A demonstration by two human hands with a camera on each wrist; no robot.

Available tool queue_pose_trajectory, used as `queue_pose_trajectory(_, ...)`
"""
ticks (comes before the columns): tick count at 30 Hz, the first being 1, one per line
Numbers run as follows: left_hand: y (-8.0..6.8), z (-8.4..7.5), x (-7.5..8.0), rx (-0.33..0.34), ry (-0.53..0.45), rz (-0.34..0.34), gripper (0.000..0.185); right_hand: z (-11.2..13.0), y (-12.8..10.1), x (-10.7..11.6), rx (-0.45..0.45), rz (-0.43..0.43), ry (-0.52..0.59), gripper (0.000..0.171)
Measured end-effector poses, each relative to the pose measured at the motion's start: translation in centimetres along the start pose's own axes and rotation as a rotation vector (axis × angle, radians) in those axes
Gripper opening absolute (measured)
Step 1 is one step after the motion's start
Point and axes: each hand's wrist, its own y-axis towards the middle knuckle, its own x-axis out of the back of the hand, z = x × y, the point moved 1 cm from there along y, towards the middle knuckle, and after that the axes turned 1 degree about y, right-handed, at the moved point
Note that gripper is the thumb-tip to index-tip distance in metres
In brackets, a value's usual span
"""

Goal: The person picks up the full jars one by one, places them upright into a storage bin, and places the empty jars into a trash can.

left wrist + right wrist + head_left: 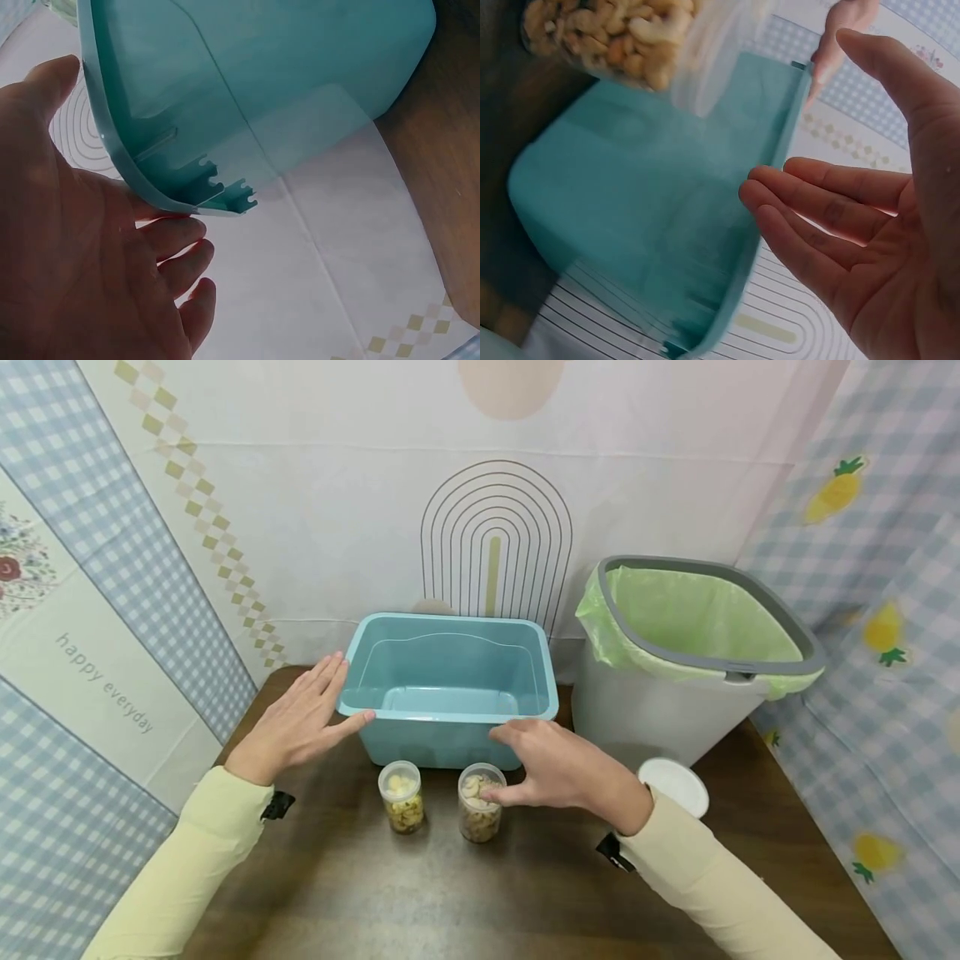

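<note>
A teal plastic basin (442, 742) stands against the back wall. My left hand (300, 718) is at its left rim with straight fingers and the thumb spread over the front corner; the left wrist view shows the fingers (180, 240) right at the rim (131, 172). Over the front right of the basin hovers my right hand (558, 768), fingers loosely bent and holding nothing. Its thumb overlaps a clear jar of nuts (480, 822) in the head view. In the right wrist view this jar (615, 34) shows cashews inside. Left of it stands a jar with yellowish pieces (405, 814).
A grey-white bin (637, 710) with a green liner bag (675, 610) stands to the right of the basin. Before it lies a round white lid (675, 787). Patterned cloth hangs behind and on both sides of the dark wooden table (390, 902).
</note>
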Motion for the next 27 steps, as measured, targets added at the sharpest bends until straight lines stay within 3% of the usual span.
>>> queue_pose_trajectory(8, -0.1, 0.3, -0.4, 0.002, 0.003, -0.01, 0.1, -0.4, 0.1, -2.3, -0.025, 0.051, 0.058, 0.075)
queue_pose_trajectory(16, 0.0, 0.3, -0.6, -0.004, -0.001, -0.011, 0.1, -1.0, 0.3, -4.1, 0.01, -0.005, 0.063, 0.073)
queue_pose_trajectory(27, 0.1, 0.3, -0.7, -0.009, -0.002, -0.017, 0.099, -1.5, 0.8, -5.8, 0.073, -0.085, 0.058, 0.054)
